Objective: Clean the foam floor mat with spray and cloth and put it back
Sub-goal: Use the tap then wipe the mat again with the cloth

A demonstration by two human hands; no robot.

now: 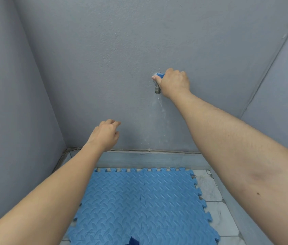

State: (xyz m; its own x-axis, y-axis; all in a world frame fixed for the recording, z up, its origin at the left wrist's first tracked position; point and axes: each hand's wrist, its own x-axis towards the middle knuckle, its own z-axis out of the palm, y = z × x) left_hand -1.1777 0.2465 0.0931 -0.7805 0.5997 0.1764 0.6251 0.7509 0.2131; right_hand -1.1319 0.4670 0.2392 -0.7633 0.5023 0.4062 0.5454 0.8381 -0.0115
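Right hand [174, 82], right of frame centre: arm extended up and forward to the wall, fingers curled over the blue handle of a wall tap [158, 84], thumb pressed along the handle's left end. The tap's grey metal spout points down just below the thumb. A thin trickle of water [161, 106] runs from the spout down the wall.

Left hand [104, 134], left of centre: arm stretched forward, palm down, fingers loosely curled, holding nothing. It hangs in the air before the wall, lower than the tap and well apart from it.

Foam floor mat [139, 206], lower centre of frame: lies flat on the floor beneath both forearms, well apart from the fingers of either hand. Blue foam, embossed leaf-like tread pattern, toothed interlocking edges; a seam down the middle shows two tiles joined. Its far edge sits just beside the low grey ledge [148, 160] at the wall's foot.

A dark blue item [134, 241] lies on the mat at the bottom edge; too cropped to identify.

Floor [210, 190]: pale marbled tiles, exposed right of the mat. Walls [104, 41]: grey, fine-textured, matt.
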